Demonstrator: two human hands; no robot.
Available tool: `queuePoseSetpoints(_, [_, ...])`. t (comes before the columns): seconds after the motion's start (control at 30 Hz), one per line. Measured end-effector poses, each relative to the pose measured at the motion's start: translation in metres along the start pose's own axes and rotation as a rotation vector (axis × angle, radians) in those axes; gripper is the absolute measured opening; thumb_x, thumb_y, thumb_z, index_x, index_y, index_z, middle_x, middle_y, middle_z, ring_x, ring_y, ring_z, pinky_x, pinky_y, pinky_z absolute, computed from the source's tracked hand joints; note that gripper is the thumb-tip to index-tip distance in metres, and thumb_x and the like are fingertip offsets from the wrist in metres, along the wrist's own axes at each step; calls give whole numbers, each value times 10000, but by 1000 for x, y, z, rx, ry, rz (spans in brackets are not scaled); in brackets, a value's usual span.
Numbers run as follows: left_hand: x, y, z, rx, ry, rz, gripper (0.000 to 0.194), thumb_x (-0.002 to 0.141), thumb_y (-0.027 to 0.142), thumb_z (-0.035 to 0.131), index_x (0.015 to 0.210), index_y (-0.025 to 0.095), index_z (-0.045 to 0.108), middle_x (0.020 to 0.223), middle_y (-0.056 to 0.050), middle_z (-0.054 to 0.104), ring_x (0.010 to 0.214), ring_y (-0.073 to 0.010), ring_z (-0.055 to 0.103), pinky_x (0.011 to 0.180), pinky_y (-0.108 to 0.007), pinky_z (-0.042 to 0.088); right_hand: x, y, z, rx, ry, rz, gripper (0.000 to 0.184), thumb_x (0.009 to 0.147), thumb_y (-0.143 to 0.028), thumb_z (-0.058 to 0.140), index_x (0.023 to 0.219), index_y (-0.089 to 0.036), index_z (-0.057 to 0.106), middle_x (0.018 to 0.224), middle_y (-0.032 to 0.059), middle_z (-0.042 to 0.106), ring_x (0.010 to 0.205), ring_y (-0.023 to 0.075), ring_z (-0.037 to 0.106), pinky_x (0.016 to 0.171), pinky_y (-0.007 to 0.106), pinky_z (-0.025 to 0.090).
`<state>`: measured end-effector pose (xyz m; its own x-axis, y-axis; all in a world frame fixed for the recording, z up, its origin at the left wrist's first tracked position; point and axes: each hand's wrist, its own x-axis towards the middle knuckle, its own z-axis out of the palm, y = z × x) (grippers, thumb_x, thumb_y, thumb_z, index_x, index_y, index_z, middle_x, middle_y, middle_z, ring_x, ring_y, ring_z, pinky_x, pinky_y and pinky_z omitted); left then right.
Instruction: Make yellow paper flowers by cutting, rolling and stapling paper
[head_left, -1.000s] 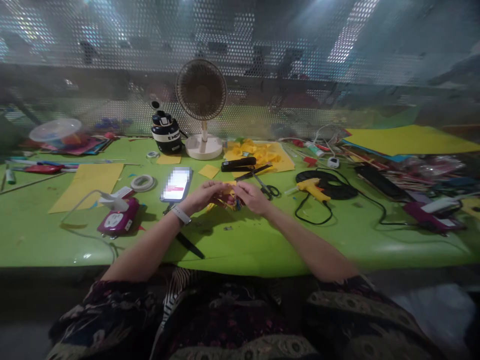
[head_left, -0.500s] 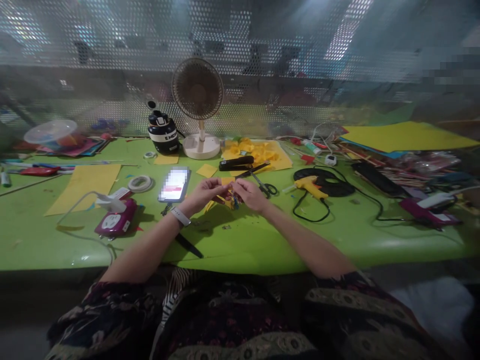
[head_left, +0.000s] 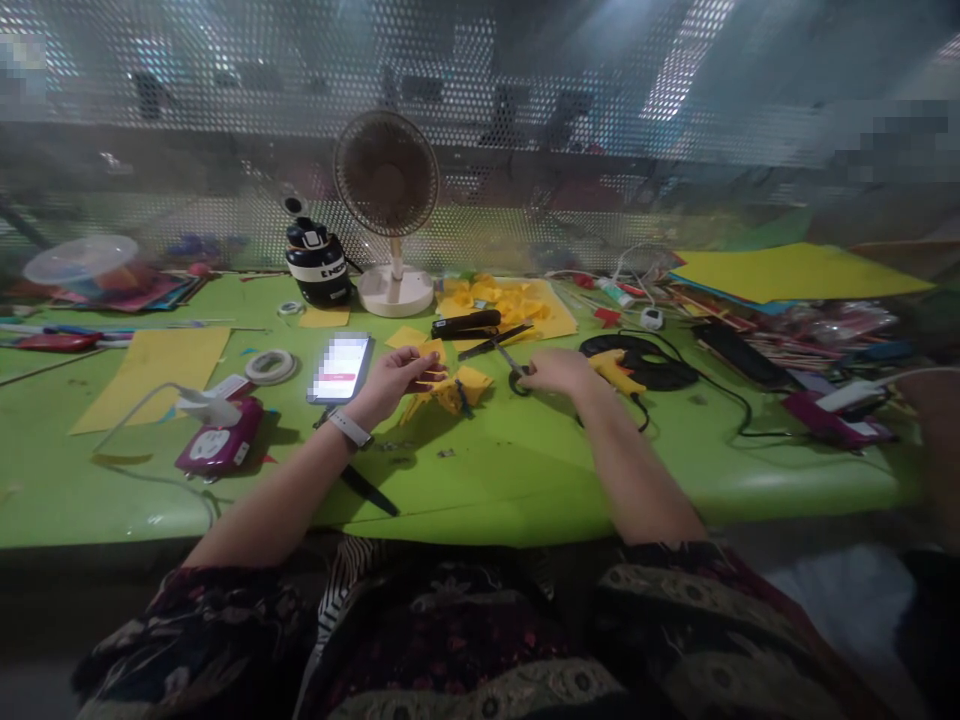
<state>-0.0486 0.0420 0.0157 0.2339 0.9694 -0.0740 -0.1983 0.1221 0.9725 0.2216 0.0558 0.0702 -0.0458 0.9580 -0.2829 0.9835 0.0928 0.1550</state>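
Note:
My left hand (head_left: 397,382), with a pale band on its wrist, is pinched at a small yellow paper piece (head_left: 433,349). Just below its fingertips, a bunch of folded yellow paper (head_left: 457,392) with a dark blue bit at its middle lies on the table. Over to the right, my right hand (head_left: 559,372) has its fingers closed at the handles of the scissors (head_left: 516,366), whose blades point up and left. Part of the handles is hidden by the fingers. A black stapler (head_left: 466,324) lies beyond the bunch.
Right of my right hand are a yellow glue gun (head_left: 619,371) and a coiled black strip (head_left: 667,366). On the left lie a phone (head_left: 339,368), a tape roll (head_left: 271,366) and a purple power adapter (head_left: 219,440). A fan (head_left: 387,185) and a bottle (head_left: 319,265) stand behind.
My right hand has left my left hand and moved right to the scissors. The yellow bunch now lies in view below my left hand. The view has shifted slightly.

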Motion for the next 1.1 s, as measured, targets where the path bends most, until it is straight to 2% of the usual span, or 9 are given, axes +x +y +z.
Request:
queuePoseSetpoints(0.17, [0, -2, -1, 3, -3, 0, 384, 722, 421, 833, 789, 149, 570, 921, -96, 763, 787, -149, 735, 664, -225, 570, 12, -9, 8, -1, 4, 50, 385, 810, -414, 606, 1031, -134, 750, 1046, 175, 739, 956, 284, 691, 676, 289, 461])
queuePoseSetpoints(0.3, [0, -2, 0, -10, -1, -1, 380, 720, 413, 836, 786, 145, 575, 908, -94, 758, 772, -143, 730, 648, -213, 569, 16, 2, 7, 87, -31, 35, 268, 777, -380, 622, 825, -149, 748, 860, 134, 761, 823, 254, 703, 626, 283, 456])
queuePoseSetpoints(0.43, [0, -1, 1, -57, -10, 7, 378, 715, 406, 842, 771, 142, 577, 841, -76, 751, 674, -116, 708, 575, -186, 541, 10, 24, 2, 308, -89, -55, 234, 768, -296, 621, 573, -167, 629, 610, 72, 702, 635, 209, 685, 566, 273, 454])
queuePoseSetpoints(0.5, [1, -1, 1, -77, -2, 11, 367, 722, 398, 839, 773, 136, 587, 810, -68, 744, 643, -105, 696, 557, -180, 532, 6, 32, 0, 506, -138, -70, 176, 750, -244, 653, 596, -167, 615, 584, 53, 689, 605, 196, 688, 557, 260, 485])
queuePoseSetpoints(0.57, [1, -2, 1, -94, 3, 16, 346, 736, 378, 832, 780, 126, 600, 797, -69, 741, 649, -102, 696, 576, -183, 541, 2, 34, -1, 783, -185, -115, 98, 732, -214, 707, 699, -161, 632, 672, 61, 727, 615, 185, 702, 577, 259, 537])
queuePoseSetpoints(0.67, [2, -2, 1, -120, -1, 30, 313, 750, 341, 827, 797, 117, 613, 820, -79, 745, 722, -116, 716, 650, -202, 568, 1, 24, 1, 1135, -202, -224, 244, 705, -253, 809, 833, -154, 627, 787, 88, 751, 626, 174, 716, 606, 276, 590])
queuePoseSetpoints(0.8, [0, -1, 0, -144, -20, 31, 314, 745, 325, 833, 829, 110, 620, 874, -88, 753, 779, -130, 730, 696, -221, 582, 2, -8, 5, 1379, -198, -341, 426, 639, -387, 898, 842, -157, 603, 736, 40, 721, 550, 123, 680, 576, 251, 601])
queuePoseSetpoints(0.93, [-2, 3, 2, -154, -12, 47, 356, 734, 354, 839, 807, 131, 571, 915, -88, 757, 797, -145, 739, 683, -232, 583, 0, -33, 11, 1407, -197, -357, 495, 592, -419, 923, 829, -164, 572, 681, -18, 669, 515, 91, 650, 549, 212, 581])
queuePoseSetpoints(1.1, [-4, 7, 4, -157, -16, 86, 396, 720, 396, 841, 782, 149, 536, 948, -91, 759, 881, -188, 749, 691, -249, 585, -4, -47, 21, 1363, -261, -438, 452, 669, -471, 860, 863, -170, 585, 743, -19, 653, 589, 108, 665, 568, 228, 581])
